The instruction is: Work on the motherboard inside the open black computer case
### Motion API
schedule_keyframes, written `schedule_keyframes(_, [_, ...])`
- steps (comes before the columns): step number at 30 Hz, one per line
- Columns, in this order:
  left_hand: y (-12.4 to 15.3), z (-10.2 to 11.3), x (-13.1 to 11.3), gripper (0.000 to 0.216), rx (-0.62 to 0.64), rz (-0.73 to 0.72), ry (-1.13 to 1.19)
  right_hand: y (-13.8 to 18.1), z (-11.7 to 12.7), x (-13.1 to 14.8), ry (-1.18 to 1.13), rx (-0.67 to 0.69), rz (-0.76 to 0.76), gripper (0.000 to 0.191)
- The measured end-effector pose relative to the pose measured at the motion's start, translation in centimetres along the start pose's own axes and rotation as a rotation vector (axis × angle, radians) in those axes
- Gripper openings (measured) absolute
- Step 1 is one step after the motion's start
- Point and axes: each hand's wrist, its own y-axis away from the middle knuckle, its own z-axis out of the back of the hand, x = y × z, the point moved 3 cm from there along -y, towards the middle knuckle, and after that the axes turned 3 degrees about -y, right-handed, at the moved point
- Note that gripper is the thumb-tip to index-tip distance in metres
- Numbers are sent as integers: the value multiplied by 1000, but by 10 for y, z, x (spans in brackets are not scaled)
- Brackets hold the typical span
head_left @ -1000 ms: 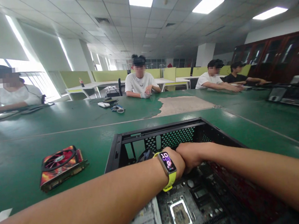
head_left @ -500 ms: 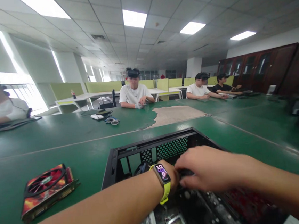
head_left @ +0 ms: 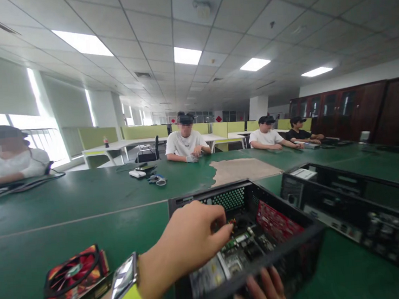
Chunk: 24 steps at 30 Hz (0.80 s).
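Note:
A black computer case (head_left: 288, 252) lies open-side up in front of me, with a red printed circuit board (head_left: 275, 219) against its right inner wall and a motherboard at its bottom. My left hand (head_left: 194, 231), with a yellow-strapped watch, hovers above the case opening. Its fingers are curled, with a gap to the thumb and nothing visible between them. Against the near outer wall, just below the rim, is my right hand (head_left: 263, 293), slightly blurred, fingers spread and touching the case. A graphics card (head_left: 73, 281) with a red fan and flame print lies on the left.
A second black computer case (head_left: 351, 210) stands on the right of the green table (head_left: 130, 239). Blue-grey gloves (head_left: 157, 178) and a white object (head_left: 137, 174) lie farther back. A bare tan patch (head_left: 245, 169) shows in the tabletop. Several people sit around the table.
My right hand has left the case interior and is now at its near outer wall. My left hand has risen from inside the case. My view has shifted, bringing the second case into sight.

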Motion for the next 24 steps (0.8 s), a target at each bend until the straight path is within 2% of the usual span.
schedule_keyframes(1, [9, 3, 10, 26, -36, 62, 35, -33, -7, -13, 3, -14, -22, 50])
schedule_keyframes(2, [18, 4, 18, 27, -65, 119, 66, -67, -12, -24, 11, 22, -133, 50])
schedule_keyframes(4, [33, -2, 30, 28, -90, 203, 103, -125, -13, -32, -19, 187, -441, 57])
schedule_keyframes(6, [41, -11, 37, 28, -90, 244, 127, -156, 1, -13, -37, 230, -454, 63])
schedule_keyframes(8, [44, -20, 43, 28, -96, 260, 157, -151, 22, 15, -77, 233, -377, 53])
schedule_keyframes(10, [42, -28, 46, 29, -105, 266, 206, -116, 44, 35, -191, 216, -285, 40])
schedule_keyframes(12, [38, -38, 46, 31, -94, 263, 258, -69, 68, 30, -264, 118, -261, 41])
schedule_keyframes(14, [34, -49, 42, 33, -53, 238, 291, -26, 94, -7, -183, -13, -363, 41])
schedule_keyframes(16, [33, -58, 36, 33, -8, 207, 285, 8, 119, -67, -50, -161, -487, 46])
schedule_keyframes(18, [35, -66, 30, 32, 27, 178, 261, 35, 138, -135, 40, -274, -522, 47])
schedule_keyframes(21, [41, -73, 26, 32, 86, 165, 222, 68, 148, -224, 165, -293, -536, 45])
schedule_keyframes(23, [47, -76, 27, 32, 124, 178, 186, 81, 144, -257, 318, -271, -498, 50])
schedule_keyframes(24, [50, -77, 29, 32, 142, 187, 164, 85, 142, -266, 397, -286, -480, 52])
